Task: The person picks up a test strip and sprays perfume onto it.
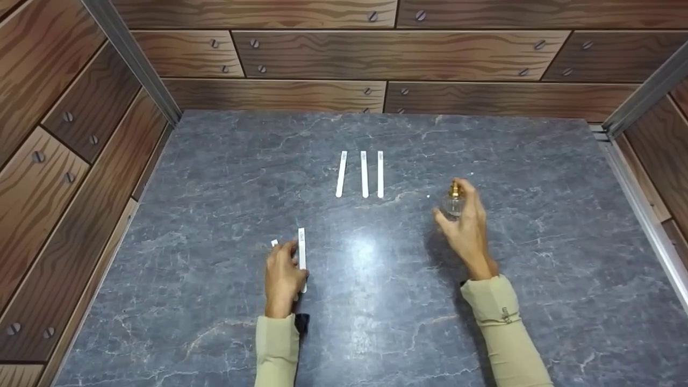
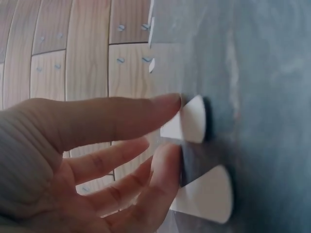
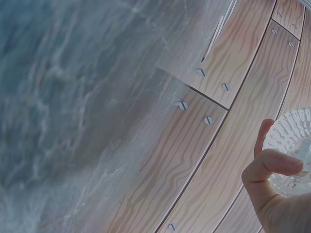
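Observation:
My right hand (image 1: 466, 228) holds a clear ribbed glass perfume bottle (image 1: 453, 206) with a gold spray top, raised off the tabletop. Its index finger lies at the spray top. In the right wrist view the bottle's round glass base (image 3: 291, 145) shows beside the curled thumb. At the left front, my left hand (image 1: 284, 271) is down at a white paper strip (image 1: 302, 247), thumb and fingertips pinching its side edges near the close end. Partly hidden under that hand is a second white strip (image 2: 209, 196), just left of the first.
Three more white paper strips (image 1: 364, 174), with small print at their far ends, lie side by side farther back. All rest on a grey marbled tabletop (image 1: 242, 161). Wood-patterned walls (image 1: 403, 54) and metal corner posts (image 1: 137, 64) enclose the back and sides.

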The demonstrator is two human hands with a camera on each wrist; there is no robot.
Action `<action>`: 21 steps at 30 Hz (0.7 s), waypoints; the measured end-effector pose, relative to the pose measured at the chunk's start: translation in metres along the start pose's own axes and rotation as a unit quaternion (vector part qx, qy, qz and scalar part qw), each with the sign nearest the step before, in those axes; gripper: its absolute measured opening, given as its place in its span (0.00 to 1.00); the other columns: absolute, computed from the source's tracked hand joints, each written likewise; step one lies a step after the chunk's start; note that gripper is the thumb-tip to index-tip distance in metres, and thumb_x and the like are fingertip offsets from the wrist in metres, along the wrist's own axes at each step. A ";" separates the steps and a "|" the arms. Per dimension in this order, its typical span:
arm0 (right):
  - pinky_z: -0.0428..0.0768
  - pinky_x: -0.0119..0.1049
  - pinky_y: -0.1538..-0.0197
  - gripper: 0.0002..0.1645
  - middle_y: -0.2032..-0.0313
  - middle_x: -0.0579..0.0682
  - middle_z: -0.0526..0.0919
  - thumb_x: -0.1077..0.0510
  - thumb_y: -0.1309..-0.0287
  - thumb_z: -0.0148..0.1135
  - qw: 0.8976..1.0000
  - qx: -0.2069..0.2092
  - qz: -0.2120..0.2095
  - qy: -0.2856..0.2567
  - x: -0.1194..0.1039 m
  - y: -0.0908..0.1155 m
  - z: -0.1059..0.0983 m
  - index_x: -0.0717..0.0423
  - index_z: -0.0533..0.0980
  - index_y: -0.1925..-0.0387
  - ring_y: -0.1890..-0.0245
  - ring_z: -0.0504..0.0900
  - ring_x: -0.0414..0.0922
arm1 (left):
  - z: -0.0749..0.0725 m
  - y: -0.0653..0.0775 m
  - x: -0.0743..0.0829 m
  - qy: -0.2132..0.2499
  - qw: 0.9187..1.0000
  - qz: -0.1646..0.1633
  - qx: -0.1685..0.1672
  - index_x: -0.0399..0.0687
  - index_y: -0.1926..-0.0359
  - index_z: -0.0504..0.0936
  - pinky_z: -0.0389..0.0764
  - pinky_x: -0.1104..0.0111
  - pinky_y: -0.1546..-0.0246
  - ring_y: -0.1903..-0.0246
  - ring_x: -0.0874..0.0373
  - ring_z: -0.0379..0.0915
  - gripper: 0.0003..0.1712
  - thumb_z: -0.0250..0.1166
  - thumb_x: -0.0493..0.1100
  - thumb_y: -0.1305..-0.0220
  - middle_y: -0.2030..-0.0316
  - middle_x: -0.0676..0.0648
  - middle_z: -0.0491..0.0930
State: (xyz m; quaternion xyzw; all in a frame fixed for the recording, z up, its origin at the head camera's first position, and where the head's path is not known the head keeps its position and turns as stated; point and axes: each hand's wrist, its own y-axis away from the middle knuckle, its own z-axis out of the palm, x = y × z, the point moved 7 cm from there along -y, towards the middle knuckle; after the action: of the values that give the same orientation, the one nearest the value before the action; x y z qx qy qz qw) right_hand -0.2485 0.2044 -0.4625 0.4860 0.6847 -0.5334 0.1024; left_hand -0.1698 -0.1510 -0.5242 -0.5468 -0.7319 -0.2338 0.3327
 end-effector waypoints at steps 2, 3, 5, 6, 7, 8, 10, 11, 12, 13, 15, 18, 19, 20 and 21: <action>0.77 0.62 0.53 0.41 0.52 0.68 0.78 0.77 0.55 0.73 1.000 -0.001 0.000 0.000 0.000 0.000 0.000 0.64 0.67 0.38 0.53 0.78 0.64 | 0.000 0.001 0.002 -0.018 1.000 0.006 0.011 0.32 0.47 0.83 0.81 0.53 0.61 0.64 0.45 0.77 0.33 0.68 0.18 0.60 0.62 0.39 0.79; 0.77 0.62 0.53 0.41 0.52 0.68 0.78 0.77 0.55 0.73 1.000 -0.001 -0.001 0.000 0.001 0.000 0.000 0.64 0.67 0.38 0.53 0.78 0.64 | -0.001 0.002 0.003 -0.018 1.000 0.008 0.016 0.32 0.47 0.83 0.82 0.53 0.61 0.64 0.45 0.78 0.32 0.67 0.18 0.59 0.61 0.39 0.80; 0.77 0.62 0.53 0.41 0.52 0.68 0.78 0.76 0.56 0.73 1.000 -0.001 -0.001 0.001 0.001 0.000 0.000 0.65 0.67 0.38 0.53 0.78 0.64 | -0.001 0.003 0.003 -0.012 0.999 0.015 0.025 0.32 0.49 0.84 0.83 0.54 0.61 0.64 0.45 0.81 0.30 0.66 0.17 0.58 0.60 0.38 0.81; 0.77 0.62 0.53 0.42 0.52 0.68 0.78 0.76 0.56 0.74 1.000 0.000 -0.001 0.002 0.002 0.000 0.000 0.65 0.67 0.38 0.53 0.78 0.64 | -0.002 0.003 0.004 -0.008 0.999 0.020 0.030 0.32 0.49 0.84 0.84 0.54 0.61 0.64 0.46 0.82 0.29 0.65 0.17 0.58 0.60 0.38 0.82; 0.77 0.61 0.53 0.42 0.53 0.68 0.78 0.76 0.56 0.74 1.000 0.001 -0.001 0.004 0.001 0.000 0.000 0.65 0.67 0.38 0.53 0.78 0.64 | -0.002 0.004 0.004 -0.002 0.999 0.026 0.035 0.32 0.50 0.84 0.84 0.54 0.62 0.64 0.46 0.83 0.29 0.64 0.16 0.57 0.59 0.37 0.83; 0.77 0.61 0.52 0.42 0.53 0.67 0.78 0.76 0.56 0.74 1.000 0.001 -0.001 0.005 0.002 0.000 0.000 0.65 0.67 0.38 0.54 0.78 0.64 | -0.002 0.004 0.004 0.005 0.999 0.029 0.037 0.31 0.51 0.84 0.85 0.54 0.62 0.65 0.46 0.84 0.29 0.63 0.16 0.57 0.59 0.37 0.83; 0.77 0.60 0.52 0.42 0.53 0.67 0.79 0.76 0.56 0.74 1.000 0.002 -0.001 0.008 0.001 0.000 0.000 0.64 0.67 0.38 0.54 0.78 0.64 | -0.003 0.004 0.005 0.015 0.998 0.040 0.043 0.30 0.52 0.84 0.85 0.54 0.63 0.67 0.47 0.85 0.29 0.61 0.15 0.59 0.59 0.36 0.84; 0.77 0.60 0.52 0.42 0.53 0.67 0.79 0.76 0.57 0.74 1.000 0.002 -0.001 0.008 0.001 0.000 0.000 0.65 0.67 0.38 0.54 0.78 0.64 | -0.003 0.004 0.006 0.017 0.998 0.046 0.045 0.30 0.53 0.85 0.85 0.54 0.64 0.68 0.47 0.85 0.29 0.60 0.15 0.60 0.59 0.36 0.84; 0.77 0.60 0.52 0.42 0.53 0.67 0.79 0.76 0.57 0.74 1.000 0.002 0.000 0.008 0.001 0.000 0.000 0.65 0.67 0.38 0.54 0.78 0.64 | -0.003 0.004 0.006 0.017 0.997 0.052 0.046 0.30 0.55 0.85 0.85 0.55 0.64 0.69 0.47 0.85 0.28 0.60 0.15 0.61 0.60 0.36 0.84; 0.77 0.60 0.52 0.42 0.53 0.67 0.79 0.77 0.57 0.74 1.000 0.002 0.000 0.009 0.001 0.000 0.000 0.65 0.67 0.38 0.54 0.78 0.64 | -0.003 0.004 0.007 0.017 0.997 0.057 0.047 0.30 0.56 0.85 0.85 0.55 0.64 0.69 0.48 0.85 0.27 0.59 0.15 0.62 0.61 0.37 0.84; 0.77 0.61 0.53 0.42 0.53 0.67 0.78 0.77 0.57 0.74 1.000 0.000 0.002 0.007 0.001 0.000 0.001 0.65 0.67 0.38 0.54 0.79 0.64 | -0.003 0.003 0.007 0.011 0.997 0.064 0.048 0.31 0.59 0.86 0.84 0.55 0.65 0.70 0.48 0.83 0.26 0.60 0.15 0.62 0.64 0.38 0.84; 0.77 0.62 0.54 0.43 0.53 0.67 0.78 0.78 0.57 0.74 1.000 -0.001 0.005 0.004 0.001 0.000 0.002 0.66 0.67 0.38 0.54 0.79 0.64 | -0.002 0.002 0.007 0.007 0.997 0.067 0.043 0.32 0.62 0.86 0.83 0.56 0.66 0.70 0.48 0.81 0.23 0.60 0.16 0.62 0.67 0.39 0.82; 0.77 0.62 0.54 0.42 0.52 0.68 0.78 0.78 0.57 0.74 1.000 -0.001 0.006 0.003 0.002 0.000 0.002 0.66 0.67 0.38 0.53 0.79 0.64 | -0.002 0.002 0.007 0.008 0.997 0.066 0.040 0.33 0.63 0.86 0.83 0.56 0.67 0.70 0.48 0.80 0.23 0.59 0.16 0.62 0.68 0.40 0.81; 0.78 0.62 0.53 0.42 0.52 0.68 0.78 0.78 0.57 0.74 1.000 -0.002 0.006 0.001 0.002 0.000 0.002 0.66 0.67 0.38 0.53 0.79 0.64 | -0.002 0.002 0.006 0.007 0.997 0.064 0.037 0.33 0.63 0.86 0.83 0.56 0.67 0.70 0.48 0.80 0.22 0.59 0.16 0.62 0.68 0.40 0.80; 0.78 0.62 0.53 0.42 0.52 0.68 0.78 0.78 0.57 0.73 1.000 -0.003 0.006 0.000 0.002 0.000 0.002 0.67 0.67 0.38 0.53 0.79 0.64 | -0.001 0.002 0.006 0.008 0.997 0.062 0.033 0.33 0.64 0.86 0.83 0.56 0.67 0.70 0.48 0.79 0.22 0.58 0.17 0.62 0.69 0.40 0.80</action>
State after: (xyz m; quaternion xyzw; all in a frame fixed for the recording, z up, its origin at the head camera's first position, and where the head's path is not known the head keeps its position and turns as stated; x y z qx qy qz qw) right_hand -0.2503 0.2033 -0.4646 0.4899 0.6829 -0.5312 0.1071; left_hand -0.1689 -0.1475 -0.5189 -0.5781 -0.7011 -0.1923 0.3704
